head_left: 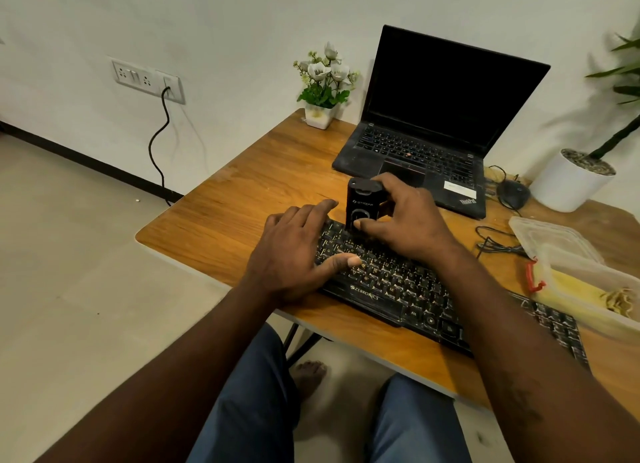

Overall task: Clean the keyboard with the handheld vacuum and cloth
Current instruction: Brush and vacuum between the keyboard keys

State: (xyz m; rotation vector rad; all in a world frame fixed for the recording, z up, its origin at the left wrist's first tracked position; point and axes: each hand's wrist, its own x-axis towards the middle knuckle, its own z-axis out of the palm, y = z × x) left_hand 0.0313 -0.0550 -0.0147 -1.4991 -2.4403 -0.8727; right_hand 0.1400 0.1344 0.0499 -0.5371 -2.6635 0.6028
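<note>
A black keyboard [408, 286] lies slantwise on the wooden table [242, 216], its right end reaching under a plastic box. A small black handheld vacuum [362, 206] stands upright on the keyboard's far left corner. My right hand [401, 220] grips the vacuum from the right, thumb low on its front and fingers over its top. My left hand [298, 251] rests flat on the keyboard's left end, fingers straight, thumb across the keys. A yellow cloth [581, 293] lies inside the clear plastic box [568, 248] at the right.
An open black laptop [433, 130] sits behind the keyboard. A small flower pot [320, 112] stands at the table's far corner, a white plant pot [571, 182] and a black mouse [514, 192] at the right. Loose black cables [495, 244] lie beside the box.
</note>
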